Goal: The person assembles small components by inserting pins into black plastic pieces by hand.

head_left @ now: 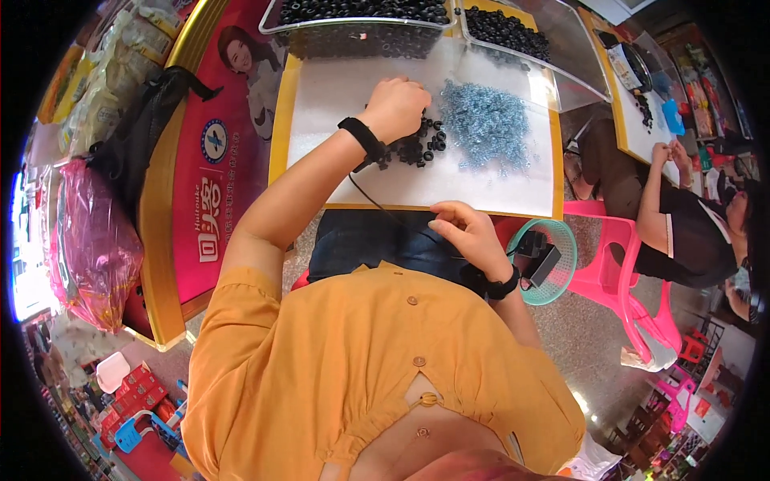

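Note:
My left hand [399, 108] is over a small heap of black rings [415, 146] on the white work surface [501, 195]. Its fingers curl downward and look closed; the tips are hidden, so what they hold cannot be made out. Right of it lies a larger heap of small clear-blue pieces [485, 128]. My right hand [473, 236] hovers at the near edge of the surface, above my lap. Its thumb and forefinger are apart, with nothing visible between them. Both wrists wear black bands, and a thin black cord runs down from near the left one.
Two clear bins of black rings stand at the back, the left bin [361, 36] and the right bin [525, 56]. A green basket [553, 276] with black devices hangs low at right, beside a pink chair [618, 276]. Another person [682, 232] works at a table further right.

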A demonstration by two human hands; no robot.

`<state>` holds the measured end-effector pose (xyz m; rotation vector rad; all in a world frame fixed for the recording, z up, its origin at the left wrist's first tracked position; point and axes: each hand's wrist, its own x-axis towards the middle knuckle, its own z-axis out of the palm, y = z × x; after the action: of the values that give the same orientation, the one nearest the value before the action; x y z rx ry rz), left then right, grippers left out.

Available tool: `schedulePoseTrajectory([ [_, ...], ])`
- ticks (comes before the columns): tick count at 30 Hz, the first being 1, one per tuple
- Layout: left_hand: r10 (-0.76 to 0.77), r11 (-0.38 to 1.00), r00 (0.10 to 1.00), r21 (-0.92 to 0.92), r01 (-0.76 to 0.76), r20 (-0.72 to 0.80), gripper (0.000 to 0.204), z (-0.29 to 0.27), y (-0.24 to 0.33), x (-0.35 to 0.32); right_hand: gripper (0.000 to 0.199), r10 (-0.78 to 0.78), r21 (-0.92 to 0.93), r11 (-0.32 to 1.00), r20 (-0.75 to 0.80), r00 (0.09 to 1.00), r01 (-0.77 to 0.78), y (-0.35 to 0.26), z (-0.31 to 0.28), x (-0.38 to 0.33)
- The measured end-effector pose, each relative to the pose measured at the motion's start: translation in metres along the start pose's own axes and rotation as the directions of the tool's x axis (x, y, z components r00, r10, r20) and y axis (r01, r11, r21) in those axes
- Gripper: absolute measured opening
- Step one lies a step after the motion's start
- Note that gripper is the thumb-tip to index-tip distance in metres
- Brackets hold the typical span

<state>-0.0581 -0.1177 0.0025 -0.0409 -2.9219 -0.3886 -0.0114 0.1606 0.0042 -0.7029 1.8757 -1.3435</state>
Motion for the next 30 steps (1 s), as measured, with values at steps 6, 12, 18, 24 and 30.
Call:
schedulePoseTrajectory([
  [6, -0.01, 0.999, 1.0, 0.051, 0.011, -0.011, 0.017, -0.002, 0.004, 0.002, 0.018, 0.145, 0.449, 0.892, -0.163, 0.976, -0.057, -0.011, -0.023, 0.002],
  [12, -0.065, 0.978, 0.974, -0.21, 0.019, -0.216, 0.02, -0.012, 0.008, -0.014, 0.047, -0.002, 0.846, 0.516, -0.16, 0.987, 0.139, -0.013, -0.034, 0.015],
  [18, -0.106, -0.255, 0.918, -0.903, 0.345, 0.381, 0.033, -0.032, 0.043, -0.053, 0.033, 0.001, 0.645, 0.746, -0.252, 0.968, 0.167, -0.035, -0.018, 0.022],
  [24, -0.012, -0.524, 0.906, -0.774, 0.354, 0.423, 0.034, -0.026, 0.061, -0.066, 0.031, -0.176, 0.33, 0.89, -0.385, 0.906, 0.313, -0.053, -0.004, 0.035],
  [30, -0.018, -0.517, 0.921, -0.792, 0.325, 0.389, 0.028, -0.011, 0.071, -0.079, 0.028, -0.343, 0.067, 0.915, -0.393, 0.853, 0.399, -0.046, 0.006, 0.048],
])
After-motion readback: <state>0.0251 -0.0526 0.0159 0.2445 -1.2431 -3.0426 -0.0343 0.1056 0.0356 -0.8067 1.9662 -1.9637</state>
